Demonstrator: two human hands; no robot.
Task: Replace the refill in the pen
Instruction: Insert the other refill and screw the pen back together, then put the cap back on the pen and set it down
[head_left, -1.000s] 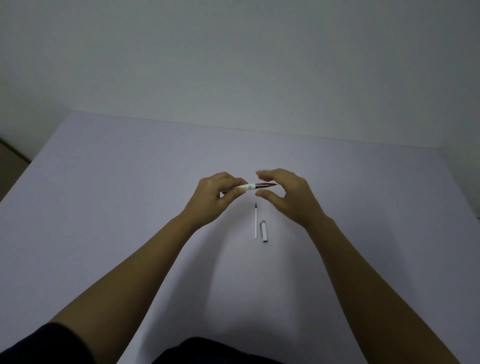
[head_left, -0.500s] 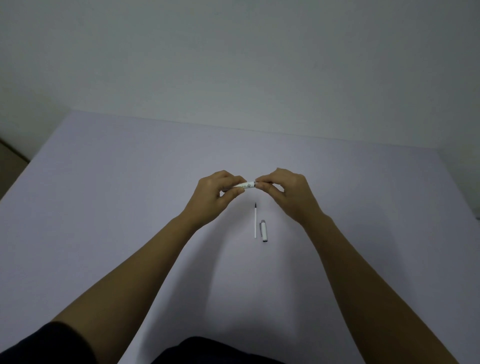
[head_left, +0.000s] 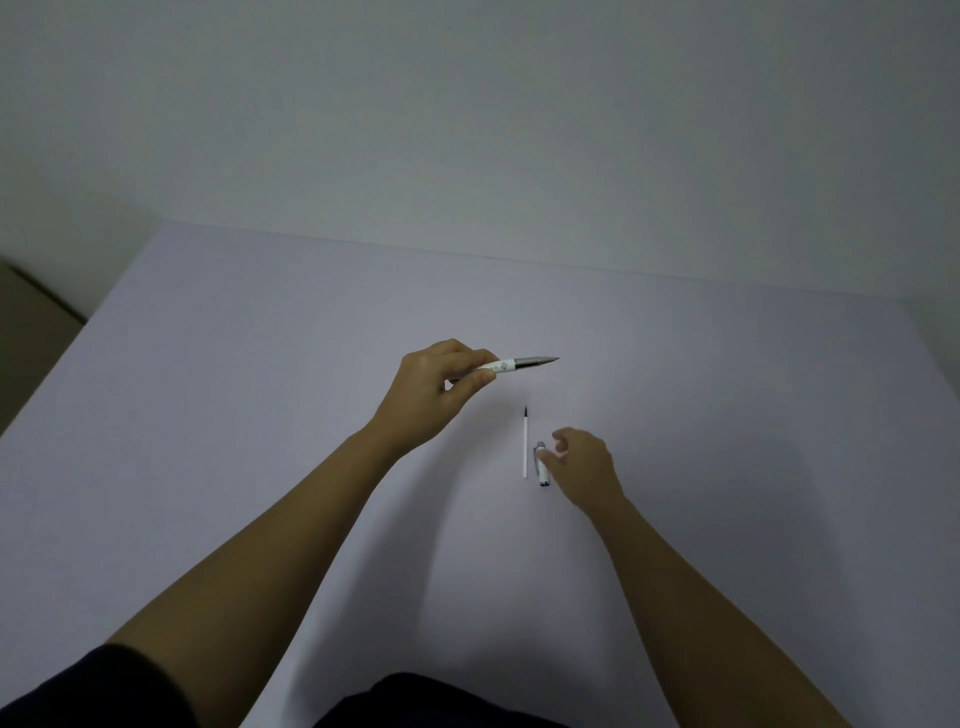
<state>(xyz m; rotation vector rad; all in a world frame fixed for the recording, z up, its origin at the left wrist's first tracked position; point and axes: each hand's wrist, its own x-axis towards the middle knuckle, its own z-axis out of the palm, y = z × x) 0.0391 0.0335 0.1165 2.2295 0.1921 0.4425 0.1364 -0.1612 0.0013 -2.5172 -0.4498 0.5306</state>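
A broad, flat table (head_left: 260, 415) with a smooth, matte lavender-grey surface fills the scene below a plain pale wall (head_left: 467, 130); two bare forearms reach across it from the near edge. The left hand (head_left: 436, 395) is raised near the table's centre, thumb and fingers pinching the white barrel of a slim pen (head_left: 519, 363) whose tapered grey metallic tip points right. To the near right, the right hand (head_left: 582, 467) is low over the table with fingers loosely curled and slightly apart, fingertips touching a short, rounded white pen cap (head_left: 542, 465) — just left of it lies the refill (head_left: 525, 444), a thin straight white tube with a dark tip pointing far.
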